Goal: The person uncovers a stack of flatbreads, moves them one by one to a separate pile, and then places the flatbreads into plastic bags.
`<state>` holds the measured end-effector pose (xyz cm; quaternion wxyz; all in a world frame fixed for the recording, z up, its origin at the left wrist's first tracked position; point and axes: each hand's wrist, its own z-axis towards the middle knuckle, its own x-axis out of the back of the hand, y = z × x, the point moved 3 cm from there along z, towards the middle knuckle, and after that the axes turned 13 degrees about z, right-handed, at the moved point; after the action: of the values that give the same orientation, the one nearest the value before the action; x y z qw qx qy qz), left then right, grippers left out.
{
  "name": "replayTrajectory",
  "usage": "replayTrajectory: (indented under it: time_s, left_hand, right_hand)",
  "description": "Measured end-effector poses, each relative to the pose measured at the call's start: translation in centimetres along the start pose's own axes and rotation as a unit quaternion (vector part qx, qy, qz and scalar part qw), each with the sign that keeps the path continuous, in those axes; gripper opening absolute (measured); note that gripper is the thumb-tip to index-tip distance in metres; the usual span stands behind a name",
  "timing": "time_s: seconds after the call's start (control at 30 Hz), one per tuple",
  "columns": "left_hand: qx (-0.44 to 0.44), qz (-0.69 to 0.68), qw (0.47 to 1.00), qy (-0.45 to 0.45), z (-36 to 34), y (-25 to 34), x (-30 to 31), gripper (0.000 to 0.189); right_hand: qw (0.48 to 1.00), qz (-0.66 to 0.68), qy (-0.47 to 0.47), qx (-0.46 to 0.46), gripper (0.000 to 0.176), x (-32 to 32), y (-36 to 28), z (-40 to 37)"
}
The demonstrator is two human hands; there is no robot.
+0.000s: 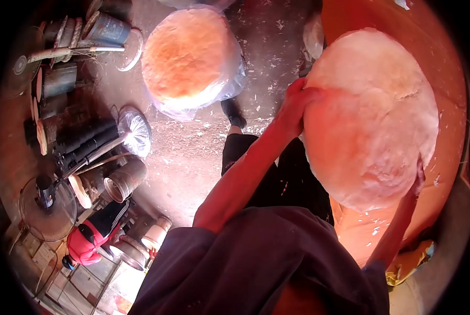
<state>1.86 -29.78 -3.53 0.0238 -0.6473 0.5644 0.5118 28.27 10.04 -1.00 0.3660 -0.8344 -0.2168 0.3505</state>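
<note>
A large, thick, round pale slab with a lumpy, fluffy-looking surface lies over an orange sheet to my right. My left hand grips its upper left edge, thumb on top and the other fingers partly hidden. At the lower right edge is my right hand, closed around the rim with its fingers partly out of sight. A similar round slab sits on clear plastic wrapping to the left, beyond my foot.
The orange sheet carries scattered white flakes, as does the floor. Along the left stand buckets, a plastic-covered fan and another fan. A person in red is at the lower left. Yellow packaging lies lower right.
</note>
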Motion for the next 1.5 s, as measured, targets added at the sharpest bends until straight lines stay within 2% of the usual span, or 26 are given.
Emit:
replayTrajectory:
  time_s: [0.13, 0.17, 0.2, 0.23, 0.3, 0.37, 0.43, 0.47, 0.5, 0.53, 0.57, 0.63, 0.67, 0.77, 0.83, 0.93, 0.97, 1.0, 1.07, 1.13, 1.17, 1.2, 1.23, 1.37, 1.43, 1.5]
  left_hand:
    - [-0.018, 0.014, 1.000, -0.008, -0.1, 0.9, 4.7, 0.047]
    - [-0.197, 0.309, 0.930, -0.019, -0.3, 2.1, 6.9, 0.046]
    - [-0.350, 0.567, 0.746, -0.029, -1.4, 4.1, 7.0, 0.046]
    - [-0.151, 0.275, 0.949, 0.025, -1.8, 4.3, 8.3, 0.032]
    - [-0.089, 0.034, 0.995, 0.033, -3.9, 7.3, 10.3, 0.034]
    - [-0.127, 0.062, 0.989, 0.053, -6.1, 10.4, 14.3, 0.038]
    - [-0.107, -0.006, 0.987, 0.123, -7.8, 12.1, 21.6, 0.036]
    - [-0.121, 0.006, 0.981, 0.149, -9.0, 13.7, 24.4, 0.036]
    - [-0.112, -0.017, 0.984, 0.134, -9.9, 16.3, 24.5, 0.037]
    - [-0.127, -0.024, 0.981, 0.145, -10.8, 17.9, 26.7, 0.041]
    - [-0.126, -0.022, 0.979, 0.160, -11.3, 19.5, 29.5, 0.044]
    - [-0.148, -0.023, 0.985, 0.089, -12.5, 22.5, 33.5, 0.052]
    - [-0.158, 0.019, 0.966, 0.205, -12.8, 23.8, 35.9, 0.053]
    - [-0.149, 0.038, 0.962, 0.225, -12.7, 26.0, 39.6, 0.051]
    - [-0.167, 0.081, 0.925, 0.333, -11.8, 26.5, 43.8, 0.052]
    - [-0.093, 0.145, 0.899, 0.403, -9.1, 24.4, 53.0, 0.054]
    - [-0.087, 0.315, 0.862, 0.387, -9.3, 24.3, 54.5, 0.054]
    - [-0.078, 0.315, 0.865, 0.384, -9.3, 24.2, 52.6, 0.054]
    - [-0.096, 0.118, 0.920, 0.361, -9.2, 24.2, 48.8, 0.051]
    - [-0.087, 0.111, 0.921, 0.364, -9.2, 23.9, 50.5, 0.051]
    - [-0.099, 0.175, 0.891, 0.407, -9.4, 24.2, 50.4, 0.052]
    - [-0.110, 0.238, 0.855, 0.447, -9.5, 24.5, 50.0, 0.054]
    - [-0.112, 0.237, 0.857, 0.443, -9.5, 24.8, 48.1, 0.053]
    - [-0.097, 0.198, 0.868, 0.445, -10.7, 24.3, 47.7, 0.050]
    - [-0.130, 0.258, 0.834, 0.469, -11.3, 24.1, 47.5, 0.056]
    - [-0.147, 0.228, 0.840, 0.470, -10.6, 23.6, 44.3, 0.052]
  right_hand:
    - [0.999, 0.047, 0.006, -0.024, 0.069, -7.6, 2.0, -1.5]
    - [0.998, 0.055, -0.011, -0.039, 0.069, -9.4, 2.6, -1.5]
    - [0.996, 0.063, -0.026, -0.052, 0.069, -10.7, 3.3, -1.3]
    - [0.996, 0.059, -0.024, -0.054, 0.069, -11.5, 4.2, -0.9]
    - [0.993, 0.065, -0.076, -0.066, 0.068, -14.3, 6.4, 0.9]
    - [0.986, 0.020, -0.134, -0.095, 0.064, -21.0, 9.3, 3.2]
    - [0.991, -0.013, -0.080, -0.109, 0.053, -28.1, 12.6, 5.8]
    - [0.989, -0.033, -0.112, -0.089, 0.045, -29.9, 14.7, 8.2]
    - [0.980, -0.081, -0.163, -0.080, 0.042, -33.6, 16.3, 9.9]
    - [0.984, -0.010, -0.122, -0.127, 0.041, -37.4, 18.8, 11.0]
    - [0.980, -0.019, -0.139, -0.144, 0.041, -40.8, 20.6, 12.4]
    - [0.956, -0.001, -0.221, -0.190, 0.039, -46.1, 24.9, 15.5]
    - [0.951, -0.002, -0.239, -0.198, 0.039, -48.0, 27.5, 17.6]
    - [0.904, 0.018, -0.323, -0.280, 0.046, -51.3, 36.0, 24.2]
    - [0.926, 0.023, -0.298, -0.231, 0.035, -55.9, 37.0, 22.7]
    - [0.937, -0.029, -0.268, -0.224, 0.034, -55.0, 41.4, 26.4]
    - [0.939, -0.029, -0.258, -0.227, 0.034, -54.9, 41.6, 26.3]
    - [0.943, -0.053, -0.263, -0.196, 0.035, -55.0, 41.0, 26.1]
    - [0.948, -0.077, -0.261, -0.162, 0.035, -54.8, 40.0, 26.1]
    - [0.942, -0.157, -0.257, -0.148, 0.035, -54.5, 39.6, 26.2]
    - [0.945, -0.154, -0.252, -0.143, 0.035, -55.6, 38.3, 25.6]
    - [0.936, -0.239, -0.175, -0.190, 0.036, -56.8, 36.8, 24.1]
    - [0.913, -0.320, -0.092, -0.236, 0.038, -56.6, 35.7, 23.4]
    - [0.949, -0.186, -0.100, -0.235, 0.046, -51.9, 37.0, 26.9]
    - [0.989, -0.092, -0.041, -0.104, 0.043, -50.3, 36.8, 27.7]
    - [0.990, -0.070, -0.046, -0.114, 0.042, -49.5, 39.2, 27.1]
